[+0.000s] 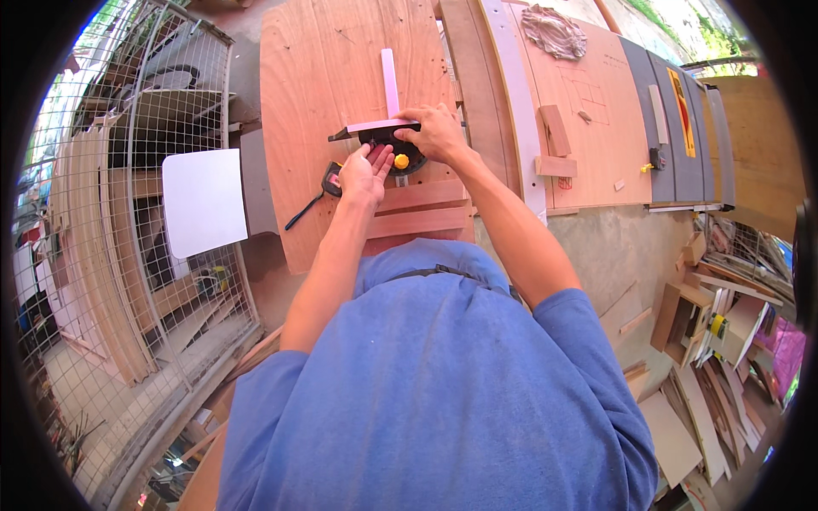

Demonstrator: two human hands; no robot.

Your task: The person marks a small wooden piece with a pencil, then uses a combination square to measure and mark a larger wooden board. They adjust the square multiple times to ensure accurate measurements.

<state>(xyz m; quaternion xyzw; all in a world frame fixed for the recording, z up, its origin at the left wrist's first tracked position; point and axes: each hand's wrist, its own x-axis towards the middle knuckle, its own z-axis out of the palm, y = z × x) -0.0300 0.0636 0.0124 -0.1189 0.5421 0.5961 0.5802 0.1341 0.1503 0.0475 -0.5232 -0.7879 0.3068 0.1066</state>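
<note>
A mitre gauge with a black half-round head (pixel 413 160), a yellow knob (pixel 401 161) and a long pinkish bar (pixel 389 81) lies on a plywood board before me. My right hand (pixel 439 134) grips the right end of its fence, thumb on the near side and fingers over the top. My left hand (pixel 366 176) is palm up at the near left side of the head, fingers stretched out against or just beside it. Beside my left wrist rests a tape measure (pixel 332 179) with a dark strap. Two reddish wood strips (pixel 419 222) lie nearer my body.
A wire mesh fence (pixel 162 213) with a white sheet (pixel 204 203) runs along my left. To the right, another worktop holds wood blocks (pixel 555 130), a crumpled cloth (pixel 554 32) and a second tape measure (pixel 657 159). Offcuts (pixel 711 409) are piled at the lower right.
</note>
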